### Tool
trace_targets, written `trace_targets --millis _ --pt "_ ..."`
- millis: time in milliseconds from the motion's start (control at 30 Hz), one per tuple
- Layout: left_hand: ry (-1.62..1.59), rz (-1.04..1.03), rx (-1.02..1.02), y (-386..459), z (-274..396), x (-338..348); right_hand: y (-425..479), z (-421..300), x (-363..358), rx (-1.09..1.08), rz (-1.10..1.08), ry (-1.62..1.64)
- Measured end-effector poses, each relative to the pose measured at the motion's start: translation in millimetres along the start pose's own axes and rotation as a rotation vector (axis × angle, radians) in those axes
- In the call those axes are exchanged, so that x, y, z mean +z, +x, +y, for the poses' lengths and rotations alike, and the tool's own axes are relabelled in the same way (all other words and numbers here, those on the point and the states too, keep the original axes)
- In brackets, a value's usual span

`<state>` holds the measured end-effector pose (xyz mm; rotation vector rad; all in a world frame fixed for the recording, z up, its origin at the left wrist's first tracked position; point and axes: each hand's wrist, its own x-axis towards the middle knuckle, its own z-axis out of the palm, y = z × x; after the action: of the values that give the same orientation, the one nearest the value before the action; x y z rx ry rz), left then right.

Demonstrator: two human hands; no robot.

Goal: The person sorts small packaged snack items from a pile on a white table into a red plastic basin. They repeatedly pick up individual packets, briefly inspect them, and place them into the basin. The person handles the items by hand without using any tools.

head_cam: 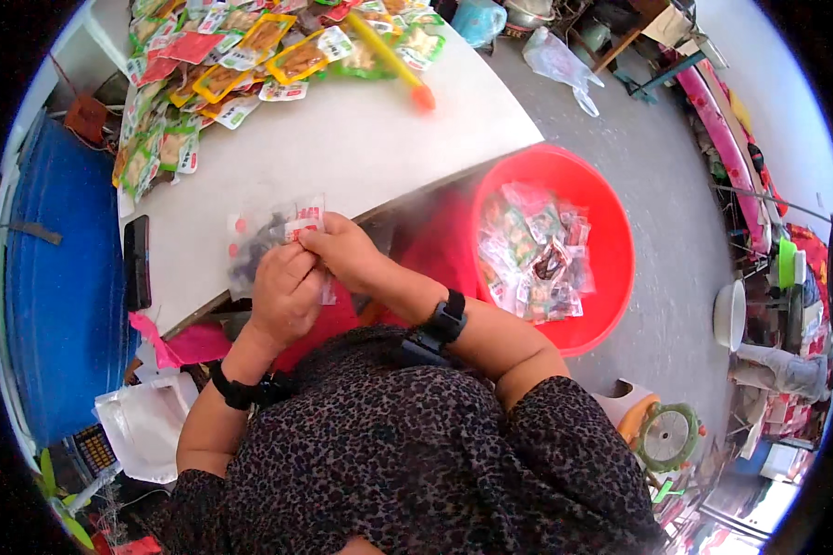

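A clear plastic bag [264, 243] with red print and dark contents is held at the table's near edge. My left hand [288, 291] grips its near side, fingers curled. From the right, my right hand [343, 250] pinches the same edge, thumb on the red-printed part. The two hands touch, and they hide the bag's near corner. Beyond them on the white table [389, 159] lies a heap of small sealed food packets [243, 55] with green, yellow and red borders. A yellow stick with an orange tip [389, 59] shows blurred over the heap's right side.
Right of the table stands a red plastic tub [621, 270] with several filled clear bags [534, 257]. A dark phone [137, 263] lies at the table's left edge, beside a blue surface [62, 277]. A green-rimmed fan [666, 436] and a white basin [729, 316] are on the right.
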<state>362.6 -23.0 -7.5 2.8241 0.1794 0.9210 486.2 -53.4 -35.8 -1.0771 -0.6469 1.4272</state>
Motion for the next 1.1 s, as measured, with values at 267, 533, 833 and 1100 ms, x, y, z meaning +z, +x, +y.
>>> trace_targets --millis 267,533,833,1100 --pt "0.003 0.052 -0.043 -5 -1 0 -54 -79 -127 -0.880 0.554 -1.578" --pt "0.006 -0.008 -0.171 -45 -19 16 -170 -97 -324 -0.661 1.025 -0.406" --pt "-0.049 -0.096 -0.229 -70 -24 22 -269 69 -428 0.105 1.012 -1.124" --pt "-0.062 -0.157 -0.260 -74 -27 23 -298 169 -460 0.247 1.122 -0.764"
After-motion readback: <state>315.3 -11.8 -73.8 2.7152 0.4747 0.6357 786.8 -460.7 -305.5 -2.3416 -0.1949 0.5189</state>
